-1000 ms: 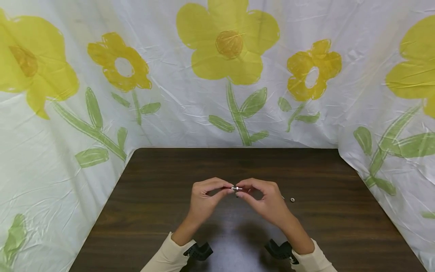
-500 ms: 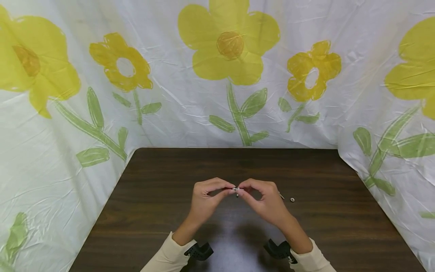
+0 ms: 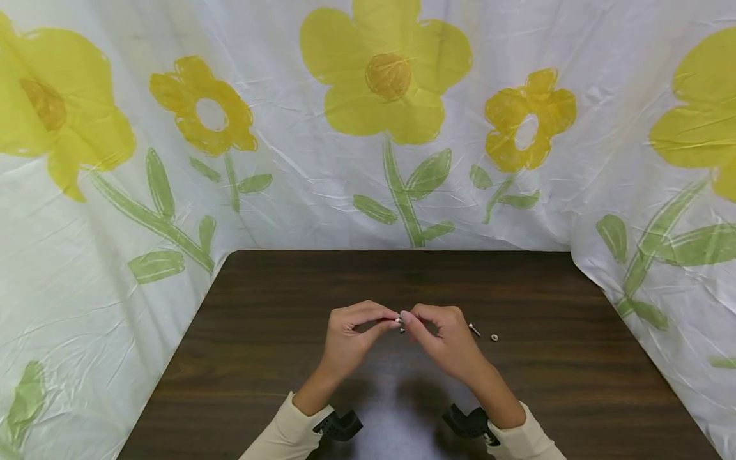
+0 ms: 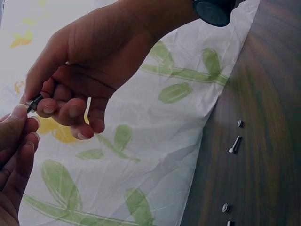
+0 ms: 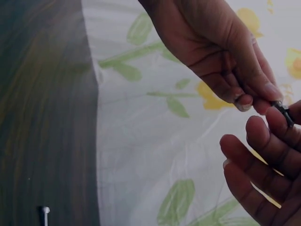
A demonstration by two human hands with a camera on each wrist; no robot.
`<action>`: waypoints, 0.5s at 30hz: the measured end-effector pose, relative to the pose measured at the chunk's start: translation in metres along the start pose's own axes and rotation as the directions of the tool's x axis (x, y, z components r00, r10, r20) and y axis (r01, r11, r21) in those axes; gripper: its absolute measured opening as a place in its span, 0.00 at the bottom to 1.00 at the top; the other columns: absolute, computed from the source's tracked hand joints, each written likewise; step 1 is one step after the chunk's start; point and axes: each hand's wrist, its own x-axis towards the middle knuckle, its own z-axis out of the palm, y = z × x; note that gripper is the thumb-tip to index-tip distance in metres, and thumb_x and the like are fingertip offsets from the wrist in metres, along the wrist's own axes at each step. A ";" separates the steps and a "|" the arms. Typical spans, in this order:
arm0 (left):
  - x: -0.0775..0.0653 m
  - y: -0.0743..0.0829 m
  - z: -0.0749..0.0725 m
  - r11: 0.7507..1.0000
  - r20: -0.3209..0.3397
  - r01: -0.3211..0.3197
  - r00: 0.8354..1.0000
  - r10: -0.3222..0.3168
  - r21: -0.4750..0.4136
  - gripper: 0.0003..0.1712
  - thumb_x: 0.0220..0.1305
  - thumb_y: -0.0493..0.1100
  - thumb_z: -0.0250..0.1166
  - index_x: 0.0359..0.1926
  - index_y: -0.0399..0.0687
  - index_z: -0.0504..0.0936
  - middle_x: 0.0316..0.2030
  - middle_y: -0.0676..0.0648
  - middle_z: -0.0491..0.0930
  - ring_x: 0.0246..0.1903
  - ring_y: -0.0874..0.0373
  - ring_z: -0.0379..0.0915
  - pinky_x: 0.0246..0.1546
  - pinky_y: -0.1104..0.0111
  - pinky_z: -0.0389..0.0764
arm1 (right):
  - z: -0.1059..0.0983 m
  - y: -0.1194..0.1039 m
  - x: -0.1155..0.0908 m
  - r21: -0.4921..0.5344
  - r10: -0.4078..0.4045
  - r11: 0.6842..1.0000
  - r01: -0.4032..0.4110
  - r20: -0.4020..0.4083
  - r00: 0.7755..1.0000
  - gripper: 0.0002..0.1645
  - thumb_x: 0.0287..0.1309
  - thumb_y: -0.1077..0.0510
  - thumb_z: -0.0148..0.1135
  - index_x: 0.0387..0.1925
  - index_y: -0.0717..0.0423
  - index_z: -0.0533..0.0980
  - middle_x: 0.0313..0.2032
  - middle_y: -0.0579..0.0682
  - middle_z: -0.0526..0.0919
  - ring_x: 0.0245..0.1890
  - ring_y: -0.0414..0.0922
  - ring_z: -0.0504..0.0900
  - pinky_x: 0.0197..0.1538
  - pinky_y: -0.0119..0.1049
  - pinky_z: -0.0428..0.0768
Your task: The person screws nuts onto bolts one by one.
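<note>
A small metal bolt (image 4: 35,102) is held up between both hands, mostly covered by fingertips. One end looks dark, and a shiny nut-like part sits along it. My left hand (image 3: 351,331) pinches one end between thumb and index finger; in the right wrist view this left hand (image 5: 225,52) enters from the top. At the other end my right hand (image 3: 445,332) pinches with thumb and index finger, the thumb tip raised against the bolt. In the left wrist view the right hand (image 4: 94,61) has its other fingers loosely curled beside the bolt.
Right of the hands, a loose screw (image 3: 474,329) and a nut (image 3: 494,337) lie on the dark wooden table (image 3: 276,287). Another small metal piece (image 3: 402,331) shows just below the fingertips. A white flowered curtain (image 3: 287,191) hangs around the table's back and sides.
The right fingers have shifted along the bolt towards the left hand, with the thumb now raised and turned. The screw beyond the right hand has come into view. The left hand keeps its pinch.
</note>
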 end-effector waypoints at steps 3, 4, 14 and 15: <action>0.000 0.000 0.000 1.000 -0.001 -0.005 1.000 0.005 0.000 0.11 0.51 0.22 0.74 0.36 0.36 0.89 0.31 0.41 0.87 0.32 0.53 0.85 0.36 0.66 0.86 | 0.001 0.001 0.000 -0.030 0.004 1.000 -0.004 -0.023 1.000 0.22 0.66 0.71 0.60 0.20 0.47 0.76 0.18 0.39 0.78 0.20 0.38 0.77 0.28 0.34 0.79; 0.001 0.001 0.000 1.000 -0.003 -0.003 1.000 0.003 0.000 0.11 0.52 0.23 0.74 0.37 0.36 0.89 0.31 0.41 0.87 0.32 0.53 0.85 0.36 0.66 0.86 | 0.001 0.001 0.000 -0.024 0.012 1.000 -0.013 -0.022 1.000 0.20 0.67 0.71 0.60 0.22 0.48 0.77 0.19 0.40 0.79 0.20 0.40 0.78 0.28 0.34 0.79; 0.000 0.003 -0.006 0.999 -0.033 0.036 0.999 -0.037 -0.008 0.11 0.53 0.23 0.73 0.37 0.37 0.89 0.33 0.42 0.88 0.33 0.54 0.85 0.35 0.66 0.86 | -0.002 0.005 -0.001 0.031 -0.142 0.989 0.144 -0.054 0.988 0.21 0.50 0.73 0.75 0.46 0.56 0.84 0.37 0.48 0.88 0.32 0.40 0.86 0.36 0.33 0.85; 0.000 0.003 -0.006 0.999 -0.032 0.037 0.999 -0.037 -0.010 0.11 0.53 0.23 0.73 0.37 0.37 0.89 0.33 0.42 0.88 0.33 0.54 0.85 0.35 0.66 0.86 | -0.002 0.006 -0.001 0.032 -0.147 0.988 0.149 -0.055 0.988 0.21 0.49 0.73 0.75 0.46 0.55 0.84 0.37 0.48 0.88 0.32 0.40 0.86 0.36 0.33 0.85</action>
